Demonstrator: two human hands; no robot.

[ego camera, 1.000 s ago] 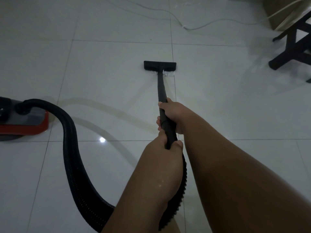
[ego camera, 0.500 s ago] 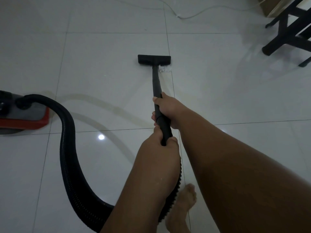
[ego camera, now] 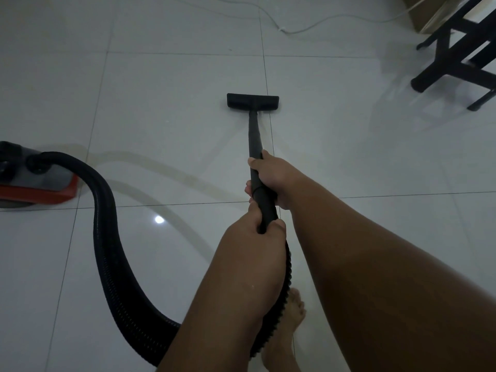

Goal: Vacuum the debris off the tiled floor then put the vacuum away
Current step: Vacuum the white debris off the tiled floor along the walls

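A black vacuum wand [ego camera: 255, 135] runs from my hands down to a flat black floor nozzle [ego camera: 252, 101] resting on the white tiled floor [ego camera: 174, 103]. My right hand [ego camera: 271, 181] grips the wand higher up the tube; my left hand [ego camera: 255, 237] grips its thick end just behind. A ribbed black hose [ego camera: 107, 237] loops left from under my left arm to the red and grey vacuum body [ego camera: 35, 181] at the left edge. No white debris shows beside the nozzle.
A black stool or table frame [ego camera: 456, 52] stands at the far right. A white cord [ego camera: 295, 28] lies across the tiles at the back, near a cardboard box [ego camera: 426, 14]. My bare foot [ego camera: 284, 331] is under the hose.
The small white clump at the nozzle's right side is gone from view. The nozzle sits over that spot, and the view has shifted slightly.
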